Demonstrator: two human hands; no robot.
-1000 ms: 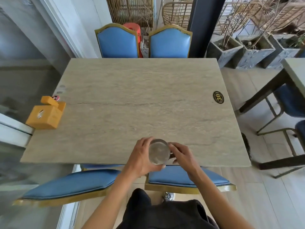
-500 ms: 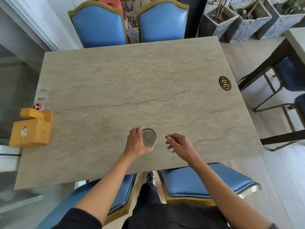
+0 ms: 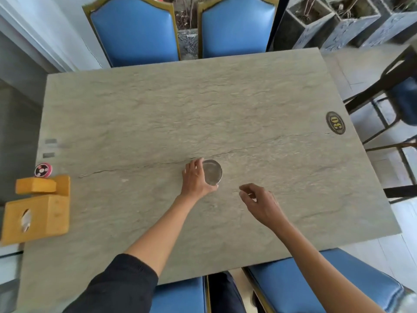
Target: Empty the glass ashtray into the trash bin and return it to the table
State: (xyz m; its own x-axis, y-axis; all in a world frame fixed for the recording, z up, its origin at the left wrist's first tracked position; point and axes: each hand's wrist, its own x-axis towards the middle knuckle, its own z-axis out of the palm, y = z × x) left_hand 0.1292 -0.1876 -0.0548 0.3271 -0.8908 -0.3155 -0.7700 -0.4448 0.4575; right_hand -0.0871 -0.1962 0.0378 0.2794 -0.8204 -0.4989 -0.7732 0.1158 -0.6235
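The round clear glass ashtray (image 3: pixel 212 172) is near the middle of the grey stone table (image 3: pixel 158 105), and looks empty. My left hand (image 3: pixel 195 177) wraps its left side, thumb at the near rim and fingers at the far rim. My right hand (image 3: pixel 261 204) hovers over the table to the right and nearer me, apart from the ashtray, fingers loosely curled and holding nothing. No trash bin is in view.
A yellow wooden tissue box (image 3: pixel 36 213) and a small pink round disc (image 3: pixel 43 170) sit at the table's left edge. A black oval number plate (image 3: pixel 335 122) is at the right edge. Blue chairs (image 3: pixel 135 30) stand at the far and near sides; another table's legs (image 3: pixel 383 86) are at the right.
The ashtray went from the near table edge, held by both hands, toward the table's middle. My right hand let go and drew back; my left hand still holds it.
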